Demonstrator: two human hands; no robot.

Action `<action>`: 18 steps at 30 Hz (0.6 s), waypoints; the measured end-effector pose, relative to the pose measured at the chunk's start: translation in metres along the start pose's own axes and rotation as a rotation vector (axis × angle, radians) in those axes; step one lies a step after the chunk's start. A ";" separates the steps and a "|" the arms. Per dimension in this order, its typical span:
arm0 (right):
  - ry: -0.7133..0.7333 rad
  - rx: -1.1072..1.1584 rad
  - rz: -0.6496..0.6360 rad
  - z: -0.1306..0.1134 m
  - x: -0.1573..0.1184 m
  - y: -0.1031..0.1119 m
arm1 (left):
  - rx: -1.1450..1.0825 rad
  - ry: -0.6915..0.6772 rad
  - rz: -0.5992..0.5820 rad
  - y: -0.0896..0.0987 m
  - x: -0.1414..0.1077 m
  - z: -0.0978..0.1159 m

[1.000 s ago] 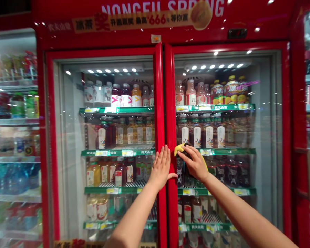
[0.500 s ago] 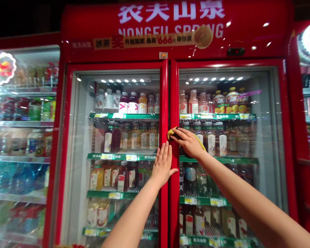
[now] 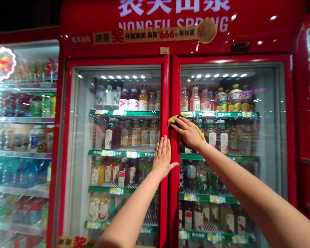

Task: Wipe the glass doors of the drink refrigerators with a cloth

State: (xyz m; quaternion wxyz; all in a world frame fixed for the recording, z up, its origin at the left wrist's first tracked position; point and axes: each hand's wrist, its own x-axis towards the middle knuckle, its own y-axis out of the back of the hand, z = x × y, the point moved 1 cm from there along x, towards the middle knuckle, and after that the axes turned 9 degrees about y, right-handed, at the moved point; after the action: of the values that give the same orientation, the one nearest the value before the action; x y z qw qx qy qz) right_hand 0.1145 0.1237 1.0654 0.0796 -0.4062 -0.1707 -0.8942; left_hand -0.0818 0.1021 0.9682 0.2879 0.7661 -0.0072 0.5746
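Note:
A red drinks cooler (image 3: 166,193) with two glass doors stands in front of me, both doors closed. My left hand (image 3: 163,159) lies flat near the inner edge of the left door, fingers up and thumb stretched out towards the right door's frame. Up and to the right, my right hand (image 3: 188,131) presses a yellow and black cloth (image 3: 172,120) against the red frame and glass of the right door. The cloth shows past its fingertips and along the side of the palm.
Shelves of bottles (image 3: 133,100) stand behind the glass. Another lit cooler (image 3: 23,154) with drinks is at the left, and part of a third shows at the right edge. A small switch (image 3: 164,50) sits above the doors.
My right hand and the cloth have shifted slightly up along the door frame. My left hand keeps its place on the left door. The view has tilted and moved a little.

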 end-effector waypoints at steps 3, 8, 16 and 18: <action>0.082 0.032 -0.066 -0.027 -0.037 -0.006 | 0.008 0.019 0.011 -0.004 -0.009 0.003; 0.238 0.028 -0.132 -0.062 -0.086 -0.008 | 0.029 -0.017 0.007 -0.010 -0.022 0.008; -0.154 -0.158 0.025 -0.072 -0.106 -0.009 | 0.058 -0.121 -0.017 0.001 -0.023 0.004; -0.086 -0.145 -0.039 -0.064 -0.086 -0.006 | 0.061 -0.129 -0.015 0.003 -0.017 0.005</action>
State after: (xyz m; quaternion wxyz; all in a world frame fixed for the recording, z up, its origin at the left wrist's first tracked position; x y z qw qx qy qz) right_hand 0.1245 0.1063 0.9596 0.0249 -0.4457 -0.1167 -0.8872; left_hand -0.0841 0.0917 0.9536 0.2678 0.8098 -0.0026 0.5220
